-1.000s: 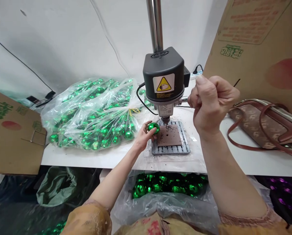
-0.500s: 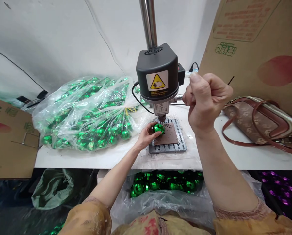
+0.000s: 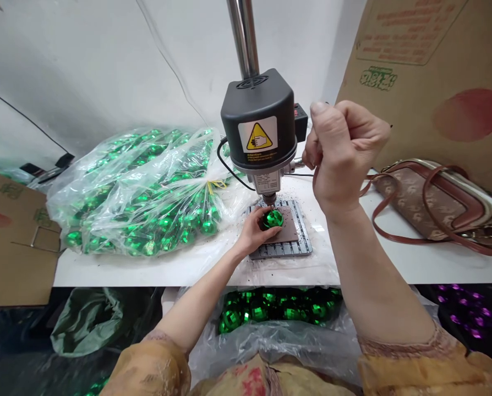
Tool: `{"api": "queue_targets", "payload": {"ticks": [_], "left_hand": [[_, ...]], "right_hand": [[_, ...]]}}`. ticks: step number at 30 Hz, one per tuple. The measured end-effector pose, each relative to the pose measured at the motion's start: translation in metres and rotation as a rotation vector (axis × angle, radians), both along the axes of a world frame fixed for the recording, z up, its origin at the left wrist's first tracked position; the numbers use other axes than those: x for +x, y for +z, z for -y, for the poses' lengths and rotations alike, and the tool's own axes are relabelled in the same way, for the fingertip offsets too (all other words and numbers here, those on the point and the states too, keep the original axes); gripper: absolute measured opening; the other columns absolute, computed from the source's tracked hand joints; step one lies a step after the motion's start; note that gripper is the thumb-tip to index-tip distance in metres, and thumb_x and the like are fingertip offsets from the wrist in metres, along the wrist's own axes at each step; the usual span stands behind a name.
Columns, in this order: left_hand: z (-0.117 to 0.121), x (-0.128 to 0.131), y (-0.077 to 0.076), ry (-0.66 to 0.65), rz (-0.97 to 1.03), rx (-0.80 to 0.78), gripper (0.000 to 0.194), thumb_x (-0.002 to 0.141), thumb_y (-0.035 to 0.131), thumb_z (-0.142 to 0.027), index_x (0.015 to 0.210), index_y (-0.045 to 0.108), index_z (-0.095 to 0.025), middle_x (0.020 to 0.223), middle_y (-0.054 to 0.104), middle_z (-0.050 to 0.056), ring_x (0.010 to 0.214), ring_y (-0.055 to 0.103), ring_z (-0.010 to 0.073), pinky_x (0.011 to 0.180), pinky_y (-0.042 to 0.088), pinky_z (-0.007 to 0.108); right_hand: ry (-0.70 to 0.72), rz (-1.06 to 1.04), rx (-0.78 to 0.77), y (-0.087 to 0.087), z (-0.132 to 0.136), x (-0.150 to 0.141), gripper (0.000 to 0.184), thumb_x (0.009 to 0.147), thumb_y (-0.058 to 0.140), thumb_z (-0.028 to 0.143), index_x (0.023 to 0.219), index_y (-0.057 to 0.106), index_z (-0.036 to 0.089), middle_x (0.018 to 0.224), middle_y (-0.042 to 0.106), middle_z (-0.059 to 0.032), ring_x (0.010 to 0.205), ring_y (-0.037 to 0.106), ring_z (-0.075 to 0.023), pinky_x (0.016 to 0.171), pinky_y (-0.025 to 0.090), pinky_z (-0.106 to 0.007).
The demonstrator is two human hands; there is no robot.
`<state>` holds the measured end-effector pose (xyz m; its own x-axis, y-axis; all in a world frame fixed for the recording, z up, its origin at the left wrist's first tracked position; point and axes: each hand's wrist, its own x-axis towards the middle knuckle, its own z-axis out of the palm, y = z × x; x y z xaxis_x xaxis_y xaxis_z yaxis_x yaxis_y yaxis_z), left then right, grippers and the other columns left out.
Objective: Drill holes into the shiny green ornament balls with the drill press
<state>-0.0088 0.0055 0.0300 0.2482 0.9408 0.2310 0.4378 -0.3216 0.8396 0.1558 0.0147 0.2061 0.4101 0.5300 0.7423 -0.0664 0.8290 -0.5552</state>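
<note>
A shiny green ball (image 3: 273,219) is held just under the tip of a small drill (image 3: 258,118) - right above a brown pad (image 3: 290,234) on a gray metal plate (image 3: 302,242). The ball is gripped by the left hand (image 3: 252,234), with its fingers (image 3: 268,232) curled around the side of the ball. The right hand (image 3: 345,154) is up beside the drill, closed tight around the drill's lever (image 3: 298,162).

Left of the drill, a big clear bag of green balls (image 3: 147,192) is laid on a white table (image 3: 188,272). To the right of the drill, a brown handbag (image 3: 433,203) is set down, with a cardboard sheet (image 3: 436,82) behind it. Below the drill, under the table, more green balls (image 3: 258,313) are piled in plastic - and black dust is scattered around the plate.
</note>
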Motion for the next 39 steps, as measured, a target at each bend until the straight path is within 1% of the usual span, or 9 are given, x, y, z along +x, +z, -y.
{"api": "queue_targets", "payload": {"ticks": [3, 5, 10, 12, 16, 21, 29, 35, 39], "left_hand": [[0.002, 0.002, -0.005, 0.014, -0.03, 0.061, 0.055, 0.076, 0.081, -0.037, 0.126, 0.062, -0.022, 0.118, 0.066, 0.009, 0.113, 0.06, 0.0281, 0.097, 0.05, 0.043], [0.004, 0.002, -0.009, 0.023, -0.008, 0.06, 0.058, 0.077, 0.081, -0.038, 0.128, 0.06, -0.022, 0.121, 0.066, 0.01, 0.117, 0.059, 0.0294, 0.102, 0.048, 0.046], [0.008, 0.001, -0.014, 0.013, 0.101, 0.016, 0.056, 0.077, 0.081, -0.038, 0.125, 0.056, -0.02, 0.121, 0.065, 0.01, 0.114, 0.063, 0.0277, 0.1, 0.051, 0.044], [0.007, 0.001, -0.015, 0.009, 0.115, 0.004, 0.056, 0.077, 0.081, -0.037, 0.124, 0.055, -0.02, 0.121, 0.065, 0.01, 0.114, 0.063, 0.0278, 0.1, 0.051, 0.045], [0.006, 0.001, -0.016, 0.002, 0.113, -0.016, 0.057, 0.076, 0.082, -0.037, 0.124, 0.055, -0.02, 0.121, 0.064, 0.012, 0.115, 0.062, 0.0293, 0.101, 0.05, 0.047], [0.005, 0.001, -0.018, 0.0, 0.143, -0.02, 0.059, 0.077, 0.082, -0.038, 0.125, 0.054, -0.021, 0.122, 0.064, 0.012, 0.116, 0.062, 0.0292, 0.103, 0.049, 0.048], [0.007, 0.003, -0.019, -0.012, 0.183, -0.006, 0.057, 0.078, 0.081, -0.042, 0.124, 0.055, -0.021, 0.122, 0.064, 0.011, 0.117, 0.062, 0.0277, 0.105, 0.049, 0.046], [0.007, 0.003, -0.019, -0.009, 0.19, -0.017, 0.058, 0.077, 0.081, -0.041, 0.124, 0.055, -0.02, 0.122, 0.063, 0.011, 0.117, 0.062, 0.028, 0.105, 0.049, 0.047], [0.005, 0.002, -0.021, 0.001, 0.183, -0.031, 0.059, 0.075, 0.083, -0.04, 0.125, 0.057, -0.021, 0.121, 0.064, 0.011, 0.117, 0.062, 0.0282, 0.105, 0.049, 0.047]], "right_hand": [[0.014, -0.01, -0.004, 0.003, -0.001, 0.001, 0.052, 0.087, 0.062, 0.04, 0.054, 0.028, 0.019, 0.048, 0.027, 0.0071, 0.04, 0.026, 0.0004, 0.043, 0.023, -0.021], [0.024, 0.013, 0.004, 0.003, 0.0, 0.002, 0.05, 0.089, 0.061, 0.038, 0.055, 0.028, 0.019, 0.049, 0.028, 0.0071, 0.04, 0.026, 0.0002, 0.043, 0.024, -0.021], [0.014, 0.073, 0.011, -0.004, 0.003, 0.004, 0.049, 0.091, 0.056, 0.044, 0.058, 0.029, 0.02, 0.051, 0.029, 0.0057, 0.044, 0.03, -0.0019, 0.047, 0.031, -0.023], [-0.009, 0.062, 0.014, -0.009, 0.005, 0.003, 0.05, 0.091, 0.057, 0.042, 0.057, 0.028, 0.02, 0.05, 0.029, 0.0054, 0.044, 0.031, -0.0029, 0.047, 0.031, -0.024], [-0.061, -0.006, 0.078, -0.021, 0.011, 0.0, 0.051, 0.089, 0.061, 0.031, 0.054, 0.025, 0.02, 0.047, 0.024, 0.0058, 0.041, 0.029, -0.0035, 0.043, 0.023, -0.026], [0.003, -0.019, 0.232, -0.034, 0.013, -0.002, 0.052, 0.089, 0.058, 0.02, 0.056, 0.018, 0.017, 0.048, 0.021, 0.0062, 0.04, 0.027, -0.0011, 0.042, 0.02, -0.025], [-0.008, -0.016, 0.299, -0.042, 0.008, -0.001, 0.053, 0.087, 0.059, 0.024, 0.056, 0.017, 0.017, 0.047, 0.02, 0.0061, 0.039, 0.023, -0.0024, 0.042, 0.018, -0.026], [-0.066, -0.037, 0.29, -0.052, 0.006, -0.002, 0.053, 0.083, 0.06, 0.022, 0.052, 0.017, 0.016, 0.045, 0.022, 0.0059, 0.038, 0.024, -0.0029, 0.041, 0.016, -0.026], [-0.063, -0.04, 0.308, -0.057, 0.006, -0.001, 0.052, 0.081, 0.06, 0.02, 0.051, 0.018, 0.016, 0.044, 0.024, 0.0059, 0.039, 0.023, -0.0034, 0.04, 0.018, -0.026]]}}
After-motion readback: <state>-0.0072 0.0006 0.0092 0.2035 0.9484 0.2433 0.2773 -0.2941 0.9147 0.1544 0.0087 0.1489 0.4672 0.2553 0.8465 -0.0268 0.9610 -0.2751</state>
